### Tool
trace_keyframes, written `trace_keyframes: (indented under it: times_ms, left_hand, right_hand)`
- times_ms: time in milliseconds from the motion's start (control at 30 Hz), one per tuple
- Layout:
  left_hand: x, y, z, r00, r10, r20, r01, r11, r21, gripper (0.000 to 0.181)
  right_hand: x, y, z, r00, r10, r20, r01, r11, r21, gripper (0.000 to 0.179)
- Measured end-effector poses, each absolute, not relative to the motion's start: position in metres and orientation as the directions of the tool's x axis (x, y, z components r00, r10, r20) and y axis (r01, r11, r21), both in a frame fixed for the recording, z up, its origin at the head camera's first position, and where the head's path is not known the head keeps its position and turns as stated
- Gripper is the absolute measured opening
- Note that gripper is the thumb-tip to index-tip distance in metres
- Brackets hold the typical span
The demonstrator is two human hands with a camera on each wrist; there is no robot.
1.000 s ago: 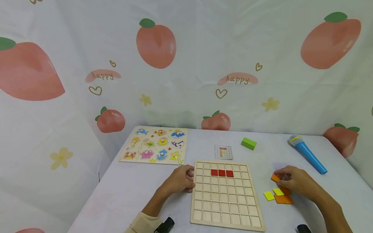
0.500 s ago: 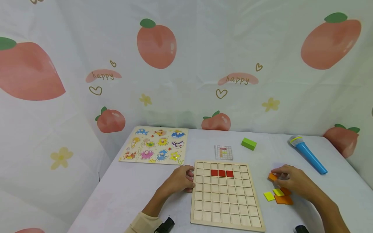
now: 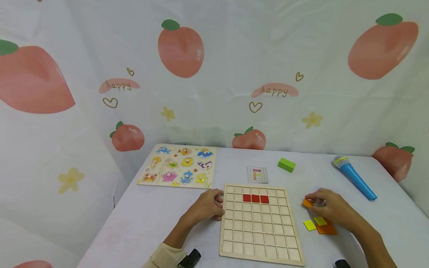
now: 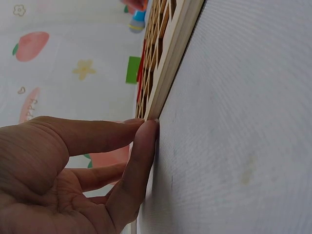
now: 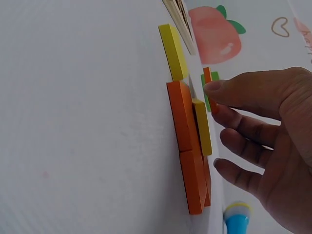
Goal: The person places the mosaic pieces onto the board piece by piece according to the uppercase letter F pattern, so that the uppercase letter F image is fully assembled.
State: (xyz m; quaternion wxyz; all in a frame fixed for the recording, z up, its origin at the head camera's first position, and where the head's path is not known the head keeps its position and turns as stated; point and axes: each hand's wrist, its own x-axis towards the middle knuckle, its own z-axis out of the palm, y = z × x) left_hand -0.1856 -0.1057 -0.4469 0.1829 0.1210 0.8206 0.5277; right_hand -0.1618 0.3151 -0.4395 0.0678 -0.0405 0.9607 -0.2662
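A wooden grid board (image 3: 257,227) lies on the white table, with three red tiles (image 3: 255,198) side by side near its far end. My left hand (image 3: 207,207) holds the board's left edge; in the left wrist view, its fingertips (image 4: 145,130) pinch the rim. To the right of the board, my right hand (image 3: 331,207) pinches an orange tile (image 5: 207,75) between thumb and forefinger, its other fingers loosely bent. Below that hand lie more orange tiles (image 5: 184,119), with one yellow tile (image 5: 202,127) on top of them and another yellow tile (image 5: 173,52) beside them.
Behind the board lies a small printed grid card (image 3: 257,175) with coloured squares. A green block (image 3: 286,165) and a blue toy microphone (image 3: 356,181) are at the back right. An animal puzzle board (image 3: 177,166) occupies the back left. A peach-print curtain (image 3: 214,93) hangs behind the table.
My right hand has moved left with the orange tile, from above the tile pile toward the board. My left hand keeps its place at the board's edge.
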Motion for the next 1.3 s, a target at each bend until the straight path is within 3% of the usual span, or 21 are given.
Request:
trace_keyframes:
  times_ms: [1300]
  left_hand:
    - [-0.185, -0.105, -0.446, -0.905, 0.389, -0.171, 0.015, 0.432, 0.902, 0.061]
  right_hand:
    - [-0.172, 0.260, -0.429, -0.959, -0.284, -0.010, -0.227, 0.786, -0.575, 0.033]
